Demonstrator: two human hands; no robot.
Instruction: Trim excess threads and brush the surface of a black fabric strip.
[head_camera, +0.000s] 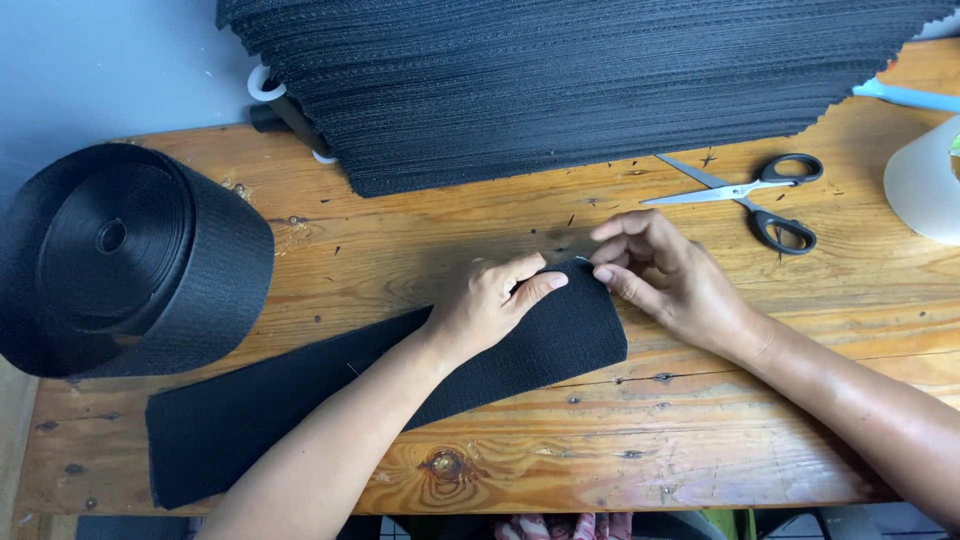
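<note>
On the wooden table (700, 420), left hand (490, 300) and right hand (660, 270) pinch the black webbing strip's (250, 420) end, fingertips seemingly partly hidden.

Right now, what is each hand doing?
Left hand: fingers pinching the far end of the black webbing strip.
Right hand: pinching the same end.

Left hand (492, 300) palm down, fingers curled, thumb stretched toward right. Right hand (660, 270) close beside, fingers bent, tips pinched together. 2 bare forearms come from bottom edge, meeting near centre, wrists slightly bent.
</note>
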